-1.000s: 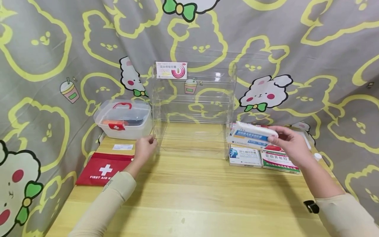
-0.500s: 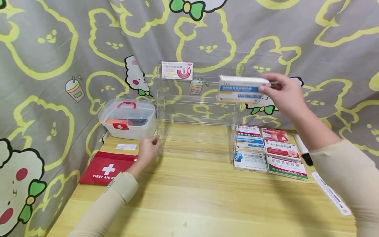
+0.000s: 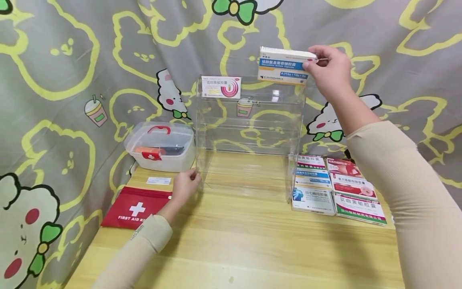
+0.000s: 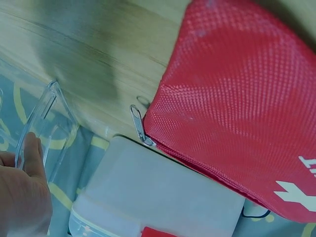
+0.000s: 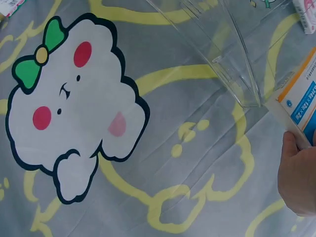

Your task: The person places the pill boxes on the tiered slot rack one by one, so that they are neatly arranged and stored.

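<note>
When Grip Was One-Sided, Tilting Threatened

Because the right hand [image 3: 330,72] pinched the blue-and-white box [image 3: 281,66] by one end, near the top of the clear rack [image 3: 249,140], it could perhaps tilt and snag; the left hand [image 3: 185,186] pinched the rack's side.

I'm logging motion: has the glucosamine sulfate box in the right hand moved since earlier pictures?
Yes: the glucosamine sulfate box went up and left, from low beside the clear tiered rack to its top right corner.

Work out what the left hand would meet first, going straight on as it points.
The left hand would likely meet the clear rack first, at its left side, which it seems to pinch.
</note>
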The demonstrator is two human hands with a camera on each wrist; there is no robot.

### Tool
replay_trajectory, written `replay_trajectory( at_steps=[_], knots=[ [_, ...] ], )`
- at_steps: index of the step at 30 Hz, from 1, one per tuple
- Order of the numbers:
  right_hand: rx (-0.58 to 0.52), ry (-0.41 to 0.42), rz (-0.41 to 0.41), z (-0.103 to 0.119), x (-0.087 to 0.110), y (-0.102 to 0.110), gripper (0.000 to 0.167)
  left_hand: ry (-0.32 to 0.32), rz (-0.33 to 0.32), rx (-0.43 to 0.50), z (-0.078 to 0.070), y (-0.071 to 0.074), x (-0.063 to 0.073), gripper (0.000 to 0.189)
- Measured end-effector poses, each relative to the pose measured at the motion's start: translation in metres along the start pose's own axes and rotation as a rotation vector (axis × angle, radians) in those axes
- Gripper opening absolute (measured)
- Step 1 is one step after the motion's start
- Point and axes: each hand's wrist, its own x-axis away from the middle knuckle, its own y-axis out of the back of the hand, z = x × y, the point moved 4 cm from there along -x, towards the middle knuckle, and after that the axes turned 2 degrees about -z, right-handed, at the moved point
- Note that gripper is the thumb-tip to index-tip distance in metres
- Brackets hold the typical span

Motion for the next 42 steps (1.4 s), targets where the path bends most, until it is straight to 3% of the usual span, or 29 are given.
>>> replay_trajectory(
  at_steps=[11, 19, 30, 36, 42],
  knots=[
    [0.071, 0.041, -0.03, 0.005, -0.015, -0.003, 0.036, 0.021, 0.024, 0.017, -0.009, -0.004, 0.001, 0.02],
    [0.104, 0.044, -0.021, 0.001, -0.016, -0.01, 0.034, 0.0, 0.002, 0.028, -0.006, -0.003, 0.001, 0.022],
    [0.148, 0.026, -0.001, -0.01, -0.018, -0.014, 0.03, 0.035, 0.001, 0.038, -0.002, 0.0, 0.001, 0.018],
    [0.259, -0.034, 0.05, -0.016, -0.02, -0.02, 0.035, 0.033, 0.003, 0.026, -0.001, 0.0, 0.0, 0.019],
    [0.5, 0.0, 0.088, -0.012, -0.022, -0.028, 0.043, 0.052, 0.014, 0.03, 0.001, 0.0, 0.0, 0.022]
  ],
)
